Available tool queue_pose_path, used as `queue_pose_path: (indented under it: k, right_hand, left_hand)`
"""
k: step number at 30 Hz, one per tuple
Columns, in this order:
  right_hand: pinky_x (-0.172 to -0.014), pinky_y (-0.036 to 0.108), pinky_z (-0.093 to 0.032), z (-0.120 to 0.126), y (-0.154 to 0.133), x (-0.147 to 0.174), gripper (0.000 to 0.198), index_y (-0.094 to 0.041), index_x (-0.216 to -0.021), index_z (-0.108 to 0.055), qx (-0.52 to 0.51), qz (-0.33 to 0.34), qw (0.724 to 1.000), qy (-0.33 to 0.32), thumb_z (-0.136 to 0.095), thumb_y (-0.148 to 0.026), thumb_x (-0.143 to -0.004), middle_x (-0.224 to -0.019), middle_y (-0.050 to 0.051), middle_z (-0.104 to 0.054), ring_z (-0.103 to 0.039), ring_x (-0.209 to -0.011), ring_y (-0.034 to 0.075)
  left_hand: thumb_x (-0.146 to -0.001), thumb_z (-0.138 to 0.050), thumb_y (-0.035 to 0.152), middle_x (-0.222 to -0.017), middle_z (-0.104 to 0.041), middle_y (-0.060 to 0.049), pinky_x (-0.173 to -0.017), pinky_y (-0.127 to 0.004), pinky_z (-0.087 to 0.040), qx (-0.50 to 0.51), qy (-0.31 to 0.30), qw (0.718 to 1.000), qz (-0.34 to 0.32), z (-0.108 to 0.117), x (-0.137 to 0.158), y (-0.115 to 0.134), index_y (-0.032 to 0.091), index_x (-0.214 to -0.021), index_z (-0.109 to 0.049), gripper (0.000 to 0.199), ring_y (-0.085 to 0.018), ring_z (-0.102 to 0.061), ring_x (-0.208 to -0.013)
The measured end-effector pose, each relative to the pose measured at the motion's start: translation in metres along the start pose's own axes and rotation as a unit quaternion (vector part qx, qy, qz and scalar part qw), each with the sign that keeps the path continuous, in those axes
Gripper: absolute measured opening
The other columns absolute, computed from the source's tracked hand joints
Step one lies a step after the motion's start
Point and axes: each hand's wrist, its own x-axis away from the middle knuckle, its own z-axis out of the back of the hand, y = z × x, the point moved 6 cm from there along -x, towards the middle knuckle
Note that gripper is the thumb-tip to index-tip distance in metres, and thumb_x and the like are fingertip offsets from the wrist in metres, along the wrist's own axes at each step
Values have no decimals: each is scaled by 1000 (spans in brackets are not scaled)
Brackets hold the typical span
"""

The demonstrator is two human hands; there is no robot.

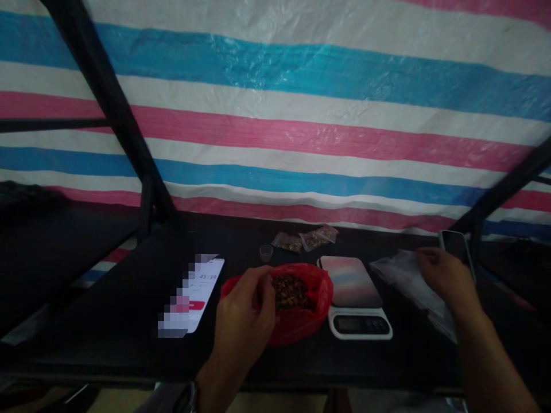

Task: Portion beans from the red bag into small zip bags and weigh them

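A red plastic bag (297, 332), its mouth spread wide, holds a heap of small brown dried pieces (293, 291). My left hand (247, 304) is over the bag's left side with its fingers curled in against the thumb; whatever is between them is hidden. On the right, my right hand (445, 278) pinches at a loose pile of clear plastic bags (407, 278). Between the two hands sits a digital kitchen scale (360, 324), its metal plate (349, 281) bare and its display dark.
Behind the red bag lie small filled clear packets (318, 237) and a little clear cup (266, 253). A lit phone (202, 298) is at left, another phone (456, 246) at far right. Black frame bars (116, 115) stand before a striped sheet (301, 137).
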Motion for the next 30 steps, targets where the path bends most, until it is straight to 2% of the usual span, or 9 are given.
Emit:
queue_pose_path:
  k: [3,5,9,11,16,19,22,25,30]
  right_hand:
    - [-85,50,-51,-18,19,-1,39,-13,-121,-77,103,21,994,-17,-54,-27,-94,-109,27,-76,-72,-107,42]
    - [-93,47,-50,-30,12,2,39,-16,-124,-76,100,78,991,-33,-53,-26,-94,-120,24,-74,-70,-116,39]
    - [-74,33,-53,-56,4,9,24,-22,-96,-82,78,103,983,-131,-59,-23,-90,-97,13,-80,-76,-85,27]
    - [-71,33,-52,-56,-4,6,23,-22,-94,-82,85,95,984,-126,-59,-22,-90,-94,14,-81,-76,-82,28]
    - [-93,35,-50,-59,-93,-4,32,-15,-115,-78,15,192,971,-138,-52,-18,-98,-121,19,-78,-73,-113,29]
    - [-89,29,-50,-80,-157,-2,19,-20,-105,-81,-6,238,955,-179,-64,-26,-96,-112,13,-81,-74,-106,25]
    - [-83,30,-49,-97,-189,-1,9,-18,-90,-81,-12,231,953,-196,-72,-17,-86,-101,14,-82,-75,-99,28]
    - [-76,32,-49,-93,-190,-2,15,-16,-79,-80,-34,192,961,-195,-67,-15,-87,-87,16,-81,-76,-91,30]
    - [-66,29,-50,-51,-177,26,38,-15,-101,-81,-174,131,962,-164,-55,-42,-99,-88,10,-81,-75,-83,26]
  left_hand:
    - [-98,-51,27,-90,-79,-1,-74,-29,-56,-4,-1,1000,-6,-3,1,2,25,-104,-73,23,-18,-73,-74]
    - [-98,-50,27,-90,-79,-1,-73,-29,-56,-8,2,1000,-8,-4,0,3,25,-103,-73,23,-18,-73,-74]
    - [-97,-50,25,-87,-79,-1,-72,-29,-56,-9,6,1000,-20,-5,-2,5,24,-100,-72,23,-19,-74,-75]
    - [-96,-50,23,-86,-78,-1,-71,-29,-56,-10,8,999,-30,-5,-2,7,24,-98,-72,22,-19,-75,-75]
    - [-95,-49,16,-88,-79,0,-67,-26,-56,-7,13,998,-61,-6,2,11,24,-98,-71,24,-17,-77,-77]
    - [-95,-48,12,-89,-79,0,-64,-25,-56,-12,28,994,-108,-8,6,17,23,-97,-70,26,-16,-78,-75]
    - [-94,-47,10,-88,-79,0,-59,-24,-55,-17,46,989,-142,-8,11,23,23,-97,-70,27,-15,-77,-70]
    - [-94,-47,9,-88,-79,0,-58,-24,-55,-3,46,988,-150,-8,13,28,23,-97,-69,27,-15,-76,-69]
    - [-97,-50,11,-90,-78,0,-70,-22,-58,94,19,990,-103,-11,12,28,24,-98,-70,24,-14,-76,-78]
